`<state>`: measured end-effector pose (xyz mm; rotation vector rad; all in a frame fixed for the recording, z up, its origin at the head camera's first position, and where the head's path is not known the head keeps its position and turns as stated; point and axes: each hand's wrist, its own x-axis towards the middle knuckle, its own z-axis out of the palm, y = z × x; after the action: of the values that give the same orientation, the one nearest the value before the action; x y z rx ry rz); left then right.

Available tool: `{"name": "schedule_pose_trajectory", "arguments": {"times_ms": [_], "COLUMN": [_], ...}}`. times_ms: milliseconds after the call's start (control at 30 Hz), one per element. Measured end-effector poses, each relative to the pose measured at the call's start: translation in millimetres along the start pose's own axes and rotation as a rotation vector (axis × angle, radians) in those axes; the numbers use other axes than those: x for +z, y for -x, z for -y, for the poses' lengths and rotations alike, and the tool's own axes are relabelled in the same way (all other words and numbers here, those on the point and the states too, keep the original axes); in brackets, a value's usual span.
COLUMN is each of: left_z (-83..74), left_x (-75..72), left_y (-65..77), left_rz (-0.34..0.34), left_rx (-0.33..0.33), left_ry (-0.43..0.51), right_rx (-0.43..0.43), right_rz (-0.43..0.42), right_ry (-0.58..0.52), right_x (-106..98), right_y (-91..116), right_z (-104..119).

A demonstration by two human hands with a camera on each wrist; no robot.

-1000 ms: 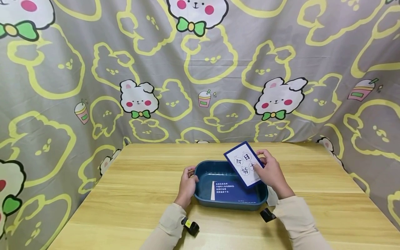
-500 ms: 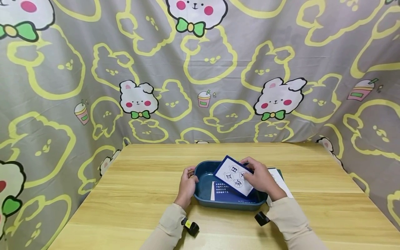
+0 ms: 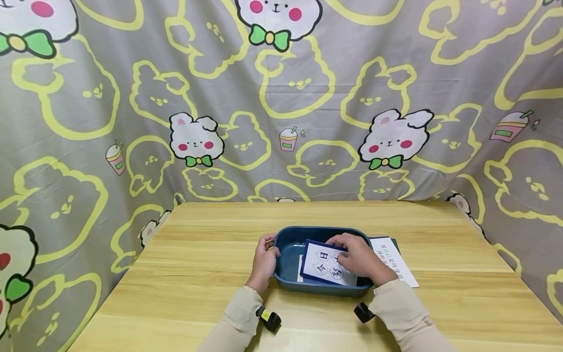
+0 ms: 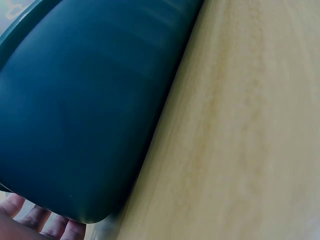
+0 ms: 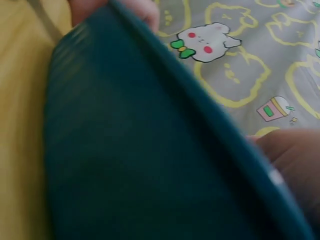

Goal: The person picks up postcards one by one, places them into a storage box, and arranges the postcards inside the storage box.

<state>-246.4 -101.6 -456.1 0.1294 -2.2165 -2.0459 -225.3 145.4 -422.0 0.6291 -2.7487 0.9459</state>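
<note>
In the head view, a dark teal plastic basin (image 3: 323, 289) sits on the table. My left hand (image 3: 264, 264) holds its left end, thumb at the rim; in the left wrist view its fingers (image 4: 37, 218) lie against the basin's outer wall. My right hand (image 3: 358, 256) reaches over the basin's right side and pinches a white card (image 3: 313, 266) with a blue border and round-framed black characters. That card is inside the basin, above a blue card that it mostly hides. In the right wrist view, the basin's wall (image 5: 125, 125) covers most of the right hand's work.
Right of the basin, a white sheet with black writing (image 3: 398, 264) lies on a dark green one, partly behind the right hand. The wooden table (image 3: 198, 254) ends at a grey curtain (image 3: 246, 98) with bear and rabbit prints.
My right hand has brought the white card down and left into the basin, turning it nearly level. The sheets at right have come into sight. My left hand stays put.
</note>
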Motion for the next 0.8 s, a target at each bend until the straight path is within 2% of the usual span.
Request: {"name": "schedule_pose_trajectory", "arguments": {"times_ms": [333,533,667,800], "left_z": [0.3,-0.7,-1.4,-1.9], "left_x": [0.0,0.8,1.6,1.5], "left_y": [0.4,0.7,1.3,2.3], "left_rz": [0.012,0.015,0.010,0.006], "left_rx": [-0.011,-0.005,-0.011,-0.004], "left_ry": [-0.005,-0.006,-0.002,0.010], "right_rx": [0.038,0.071,0.098,0.091], "right_rz": [0.141,0.239,0.244,0.213], "right_ry": [0.175,0.177,0.183,0.162], "right_x": [12,13,12,9], "right_y": [1,3,4,4], "right_z": [2,4,5,5]}}
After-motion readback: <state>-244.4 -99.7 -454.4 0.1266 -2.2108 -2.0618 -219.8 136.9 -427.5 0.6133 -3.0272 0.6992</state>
